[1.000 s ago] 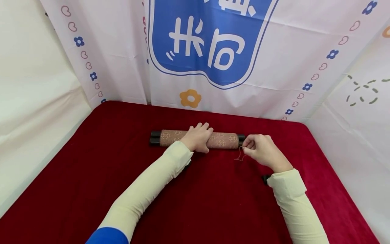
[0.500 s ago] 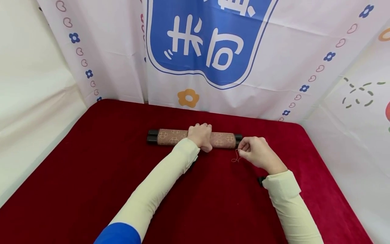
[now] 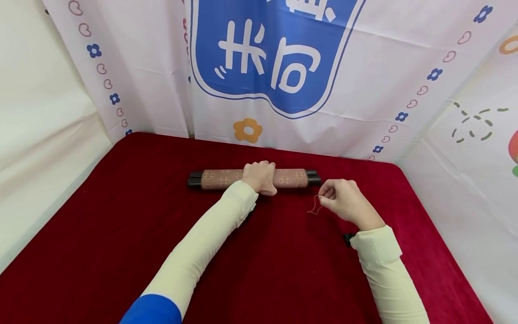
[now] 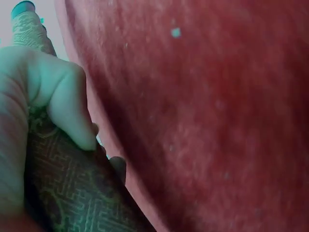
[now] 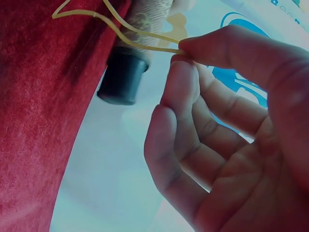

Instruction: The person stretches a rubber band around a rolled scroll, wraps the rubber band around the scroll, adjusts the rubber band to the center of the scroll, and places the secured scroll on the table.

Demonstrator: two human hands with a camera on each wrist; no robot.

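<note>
Scroll under gripping L hand, nr R hand w/ pinched band.

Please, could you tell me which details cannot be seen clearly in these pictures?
Head view: the middle of the patterned roll, covered by the left hand.
Head view: the top of the blue emblem, cut off by the upper edge.
Right wrist view: part of the yellow band, cut off by the top edge; the bit pinched in the right hand is hidden.
Left wrist view: a pale speck, too blurred to identify.
</note>
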